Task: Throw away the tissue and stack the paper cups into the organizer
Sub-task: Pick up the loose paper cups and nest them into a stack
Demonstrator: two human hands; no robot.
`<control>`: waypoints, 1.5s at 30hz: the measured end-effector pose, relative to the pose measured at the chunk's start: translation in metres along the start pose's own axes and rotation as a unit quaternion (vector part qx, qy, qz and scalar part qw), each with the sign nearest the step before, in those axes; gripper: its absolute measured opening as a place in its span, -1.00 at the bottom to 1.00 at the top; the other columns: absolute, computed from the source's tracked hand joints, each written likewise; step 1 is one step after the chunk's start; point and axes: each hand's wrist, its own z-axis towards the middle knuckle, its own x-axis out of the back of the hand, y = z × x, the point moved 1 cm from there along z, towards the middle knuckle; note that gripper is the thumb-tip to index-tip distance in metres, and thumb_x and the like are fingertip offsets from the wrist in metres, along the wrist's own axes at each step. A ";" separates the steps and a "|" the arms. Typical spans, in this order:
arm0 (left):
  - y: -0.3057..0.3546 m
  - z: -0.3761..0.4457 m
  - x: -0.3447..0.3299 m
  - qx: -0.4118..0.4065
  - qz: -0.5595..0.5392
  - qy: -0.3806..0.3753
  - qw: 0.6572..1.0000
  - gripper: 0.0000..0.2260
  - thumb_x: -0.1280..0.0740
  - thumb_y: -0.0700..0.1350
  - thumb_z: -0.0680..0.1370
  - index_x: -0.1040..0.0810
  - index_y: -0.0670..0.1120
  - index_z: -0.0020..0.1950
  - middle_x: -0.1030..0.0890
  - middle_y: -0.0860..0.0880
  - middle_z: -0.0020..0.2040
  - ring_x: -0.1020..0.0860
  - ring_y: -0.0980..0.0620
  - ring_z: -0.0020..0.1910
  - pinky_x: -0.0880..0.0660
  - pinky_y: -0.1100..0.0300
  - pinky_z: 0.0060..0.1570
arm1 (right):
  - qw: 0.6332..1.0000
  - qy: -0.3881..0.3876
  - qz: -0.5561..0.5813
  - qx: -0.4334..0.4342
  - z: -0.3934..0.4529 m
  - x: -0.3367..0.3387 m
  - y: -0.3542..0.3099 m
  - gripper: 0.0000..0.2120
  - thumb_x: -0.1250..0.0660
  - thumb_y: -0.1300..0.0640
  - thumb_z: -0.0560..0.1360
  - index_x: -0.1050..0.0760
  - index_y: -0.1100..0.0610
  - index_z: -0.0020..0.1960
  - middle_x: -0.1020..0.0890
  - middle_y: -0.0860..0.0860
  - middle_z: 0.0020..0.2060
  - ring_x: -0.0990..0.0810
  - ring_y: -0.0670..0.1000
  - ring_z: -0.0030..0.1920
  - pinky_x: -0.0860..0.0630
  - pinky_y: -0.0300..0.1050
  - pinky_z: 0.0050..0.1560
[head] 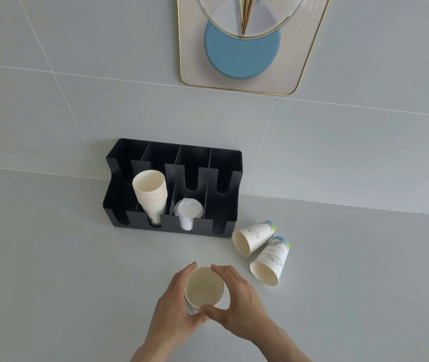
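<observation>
Paper cup (204, 288) cradled upright between left hand (175, 307) and right hand (237, 304): likely light, thin-walled, easily crushed, best gripped gently around the sides.

A gold-rimmed wall picture (252, 45) hangs on the pale tiled wall (103, 87), showing a blue disc (242, 56) beneath a glassy oval. Well below the picture lies the pale grey surface (64, 283).
</observation>
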 end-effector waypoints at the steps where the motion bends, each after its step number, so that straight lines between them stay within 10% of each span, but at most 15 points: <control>1: -0.001 0.000 -0.001 -0.001 0.000 0.002 1.000 -0.08 -0.54 0.21 0.26 -0.14 0.28 0.51 -0.31 0.38 0.39 -0.44 0.26 0.31 -0.44 0.34 0.10 | 1.000 -0.006 -0.005 -0.001 0.002 0.002 0.000 -0.22 -0.47 -0.27 0.34 -0.34 -0.07 0.49 -0.47 -0.23 0.33 -0.51 -0.14 0.27 -0.49 -0.15 0.25; 9: 0.003 0.005 -0.011 0.002 -0.009 0.013 1.000 -0.08 -0.60 0.19 0.23 -0.19 0.29 0.48 -0.35 0.37 0.39 -0.42 0.28 0.30 -0.49 0.20 0.22 | 0.986 0.123 -0.075 -0.078 0.018 0.065 0.043 -0.59 -0.45 0.14 0.49 -0.54 0.02 0.33 -0.62 -0.11 0.09 -0.60 0.03 -0.02 -0.54 -0.03 -0.06; 20: 0.031 0.017 -0.038 0.016 -0.008 0.011 1.000 -0.11 -0.60 0.14 0.27 -0.18 0.28 0.48 -0.34 0.36 0.40 -0.41 0.25 0.30 -0.43 0.21 0.24 | 0.933 -0.079 -0.350 0.031 0.024 0.090 0.129 -0.14 -0.37 0.43 0.38 -0.19 0.05 0.60 -0.28 -0.03 0.58 -0.24 0.10 0.57 -0.38 -0.01 0.41; 29: 0.039 0.021 -0.047 0.033 0.000 0.017 0.999 -0.12 -0.60 0.13 0.29 -0.19 0.26 0.48 -0.33 0.36 0.41 -0.40 0.26 0.30 -0.39 0.25 0.21 | 0.910 -0.037 -0.412 0.028 0.023 0.072 0.145 -0.02 -0.60 0.28 0.03 -0.36 -0.07 0.39 -0.56 0.07 0.13 -0.55 0.19 0.12 -0.59 0.07 -0.01; 39: 0.039 0.025 -0.044 0.031 0.013 0.000 0.999 -0.11 -0.61 0.14 0.26 -0.20 0.27 0.47 -0.35 0.37 0.38 -0.43 0.23 0.26 -0.41 0.24 0.18 | 0.977 0.206 -0.030 -0.041 0.000 0.119 0.080 -0.19 -0.65 0.03 0.26 -0.38 0.05 0.42 -0.52 -0.07 0.19 -0.58 0.00 0.05 -0.59 -0.08 -0.05; 45: 0.039 0.022 -0.037 0.024 0.013 -0.003 1.000 -0.12 -0.60 0.15 0.25 -0.19 0.29 0.45 -0.35 0.40 0.34 -0.44 0.25 0.23 -0.40 0.27 0.15 | 0.978 0.179 0.106 0.023 -0.002 0.129 0.014 -0.28 -0.65 -0.01 0.27 -0.44 -0.02 0.36 -0.57 -0.12 0.20 -0.58 -0.09 0.19 -0.53 -0.33 0.14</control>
